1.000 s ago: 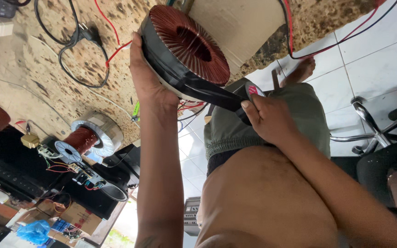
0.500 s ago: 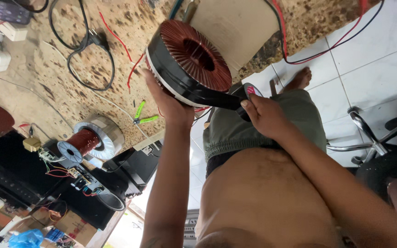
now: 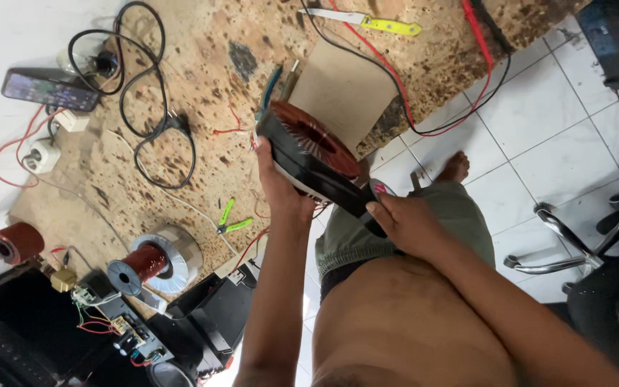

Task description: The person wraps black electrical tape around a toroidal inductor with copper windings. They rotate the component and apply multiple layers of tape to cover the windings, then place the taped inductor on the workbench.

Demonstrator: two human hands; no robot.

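Seen from a head-worn camera looking down, a person held a large ring-shaped coil point(image 3: 309, 154) wound with copper-coloured wire above the edge of a speckled brown stone surface point(image 3: 202, 93). The left hand point(image 3: 281, 188) was clamped on the coil's lower rim from beneath, thumb and fingers wrapped round it. The right hand point(image 3: 406, 222) was closed on a strip of black tape point(image 3: 345, 197) that ran from the coil's outer wall down toward the person's lap. The coil was tilted, its open centre facing up and to the right, just in front of a piece of brown cardboard point(image 3: 342, 93) lying on the surface.

On the surface lay a looped black cable point(image 3: 134, 107), a dark phone point(image 3: 50, 89), a white socket point(image 3: 41, 154), green-handled cutters point(image 3: 232, 221), and a yellow-handled knife point(image 3: 367, 21) near the far edge. Red wires point(image 3: 395, 93) trailed over the edge. Lower left stood a spool of copper wire point(image 3: 145, 264) inside a grey ring, and a smaller copper spool point(image 3: 14, 244) well apart from it. The person wore grey-green shorts point(image 3: 402, 215); one bare foot point(image 3: 455, 166) rested on the white tiled floor point(image 3: 553, 136).
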